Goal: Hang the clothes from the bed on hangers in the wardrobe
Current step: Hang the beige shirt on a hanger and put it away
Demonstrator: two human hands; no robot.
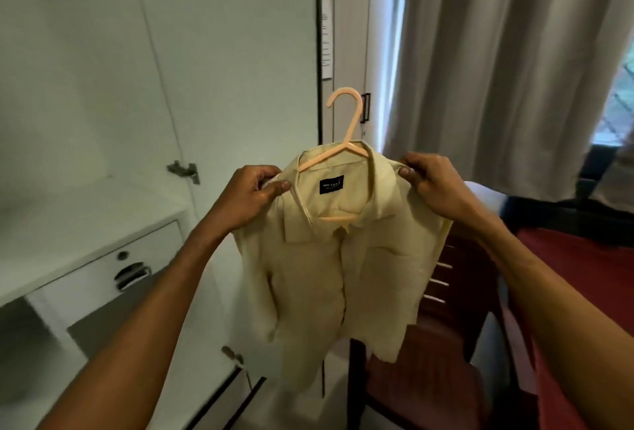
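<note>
A pale yellow collared shirt hangs in front of me on a peach plastic hanger, whose hook sticks up above the collar. My left hand pinches the shirt's left shoulder at the collar. My right hand pinches the right shoulder. A dark label shows inside the collar. The open white wardrobe stands to the left, with an inner shelf and a drawer. No rail is in view.
The wardrobe's open door stands straight ahead behind the shirt. A dark wooden chair stands below the shirt at the right. The bed with a red cover lies at the right edge. Grey curtains hang at the back right.
</note>
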